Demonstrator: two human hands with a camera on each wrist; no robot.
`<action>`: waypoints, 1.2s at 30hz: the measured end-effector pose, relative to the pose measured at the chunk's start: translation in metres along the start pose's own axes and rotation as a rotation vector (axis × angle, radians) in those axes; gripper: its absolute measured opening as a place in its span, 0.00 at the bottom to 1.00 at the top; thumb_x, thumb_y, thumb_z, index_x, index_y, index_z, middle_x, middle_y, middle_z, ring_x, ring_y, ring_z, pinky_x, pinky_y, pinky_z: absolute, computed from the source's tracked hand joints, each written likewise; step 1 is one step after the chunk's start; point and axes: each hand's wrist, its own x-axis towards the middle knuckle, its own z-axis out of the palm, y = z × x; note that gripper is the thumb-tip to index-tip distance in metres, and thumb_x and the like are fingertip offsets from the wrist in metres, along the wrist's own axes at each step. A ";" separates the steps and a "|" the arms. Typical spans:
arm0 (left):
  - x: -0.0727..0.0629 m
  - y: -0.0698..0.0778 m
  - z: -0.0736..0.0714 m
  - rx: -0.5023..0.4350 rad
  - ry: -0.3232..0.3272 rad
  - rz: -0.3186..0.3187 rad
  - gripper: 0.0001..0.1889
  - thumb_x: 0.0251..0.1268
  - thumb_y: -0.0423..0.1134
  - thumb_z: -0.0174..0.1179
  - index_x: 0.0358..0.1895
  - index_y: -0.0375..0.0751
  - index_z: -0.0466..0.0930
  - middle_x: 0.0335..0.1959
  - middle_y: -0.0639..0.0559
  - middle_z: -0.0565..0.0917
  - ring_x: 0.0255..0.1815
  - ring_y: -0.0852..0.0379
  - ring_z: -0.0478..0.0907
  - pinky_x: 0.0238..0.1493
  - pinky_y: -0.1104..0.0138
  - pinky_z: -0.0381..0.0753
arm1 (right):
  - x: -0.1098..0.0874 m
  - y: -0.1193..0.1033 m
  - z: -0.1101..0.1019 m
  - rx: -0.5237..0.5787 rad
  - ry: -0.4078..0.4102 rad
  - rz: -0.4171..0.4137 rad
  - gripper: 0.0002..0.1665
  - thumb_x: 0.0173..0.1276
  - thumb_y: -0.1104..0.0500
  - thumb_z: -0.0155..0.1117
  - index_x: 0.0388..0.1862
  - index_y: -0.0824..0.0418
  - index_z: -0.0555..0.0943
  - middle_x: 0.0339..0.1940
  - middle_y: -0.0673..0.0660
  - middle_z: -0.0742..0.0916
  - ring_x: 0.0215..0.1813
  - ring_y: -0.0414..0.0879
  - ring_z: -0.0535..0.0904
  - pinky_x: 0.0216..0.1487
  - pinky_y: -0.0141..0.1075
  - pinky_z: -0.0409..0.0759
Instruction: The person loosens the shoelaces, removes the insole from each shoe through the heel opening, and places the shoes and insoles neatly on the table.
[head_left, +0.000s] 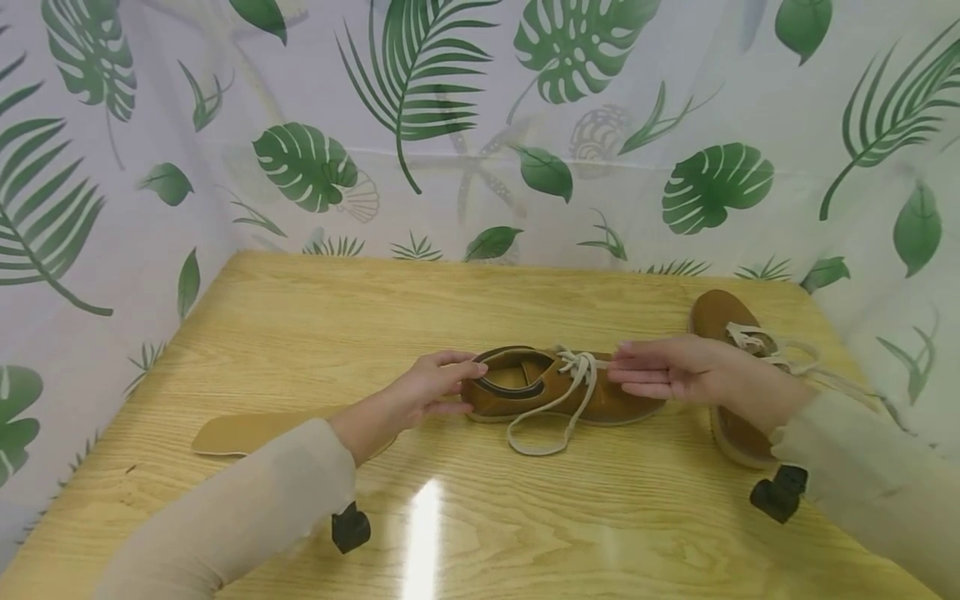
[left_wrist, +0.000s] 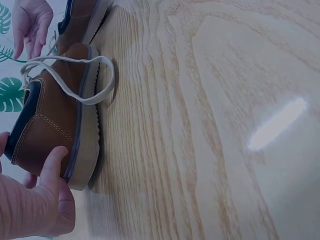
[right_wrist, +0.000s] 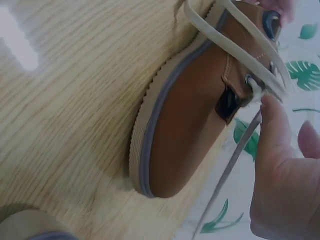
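Note:
A brown lace-up shoe with cream laces stands upright on the wooden table, toe to the right. My left hand holds its heel, thumb at the collar and fingers against the back. In the left wrist view, a finger presses on the brown heel leather. My right hand is over the front of the shoe, fingers stretched towards the lace. A fingertip is at the lacing in the right wrist view; whether it touches the lace I cannot tell. One lace loop hangs down the near side onto the table.
A second brown shoe lies to the right, partly behind my right forearm, its laces trailing right. On the left, a flat tan insole lies partly under my left forearm. Leaf-patterned cloth stands behind the wooden table.

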 end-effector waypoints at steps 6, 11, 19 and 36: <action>0.001 0.000 0.000 -0.013 0.005 -0.004 0.28 0.65 0.40 0.59 0.67 0.41 0.65 0.71 0.38 0.58 0.70 0.36 0.56 0.55 0.59 0.82 | 0.011 0.005 0.013 -0.226 -0.001 -0.004 0.04 0.67 0.61 0.62 0.36 0.55 0.84 0.37 0.53 0.88 0.44 0.43 0.84 0.52 0.35 0.83; 0.002 -0.001 0.000 -0.015 0.007 -0.005 0.28 0.65 0.40 0.59 0.67 0.41 0.64 0.70 0.39 0.58 0.70 0.36 0.56 0.55 0.59 0.81 | 0.018 0.010 0.019 -0.343 0.064 -0.037 0.01 0.65 0.59 0.65 0.35 0.53 0.81 0.32 0.49 0.89 0.41 0.41 0.85 0.46 0.34 0.85; -0.001 0.000 0.000 -0.012 0.001 0.002 0.28 0.66 0.40 0.59 0.67 0.40 0.64 0.71 0.39 0.58 0.70 0.35 0.56 0.57 0.58 0.80 | 0.017 0.010 0.021 -0.308 0.077 -0.066 0.09 0.67 0.65 0.60 0.28 0.55 0.83 0.27 0.51 0.87 0.33 0.41 0.85 0.44 0.35 0.86; 0.000 0.000 0.000 -0.012 0.006 -0.004 0.29 0.65 0.40 0.60 0.67 0.41 0.64 0.70 0.39 0.59 0.70 0.36 0.57 0.54 0.60 0.82 | 0.010 0.000 -0.008 -0.154 -0.161 0.082 0.15 0.75 0.57 0.50 0.37 0.62 0.83 0.28 0.52 0.83 0.32 0.39 0.80 0.49 0.35 0.84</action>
